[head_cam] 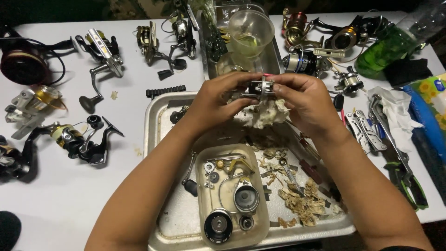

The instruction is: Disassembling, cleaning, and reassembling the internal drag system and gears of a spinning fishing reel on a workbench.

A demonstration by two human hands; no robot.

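A white table (69,195) holds scattered fishing reels. Both hands, left hand (214,100) and right hand (304,103), grip a small reel part (259,87) with a tissue (268,113); a slip could drop it into the metal tray (155,116).

Small dark metal reel part (258,87) with crumpled tissue (269,113), above tray.

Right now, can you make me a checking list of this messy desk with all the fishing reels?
Surface: white table with a metal tray in the middle.
Job's things: small reel part and crumpled tissue, held over the tray.
Clutter: plastic tub of reel parts, tissue scraps, fishing reels, multi-tool, green bottle, clear cup.
Grippers: left hand and right hand pinch the reel part with their fingers.
Cables: nothing seen.
Surroundings: dark beyond the table.
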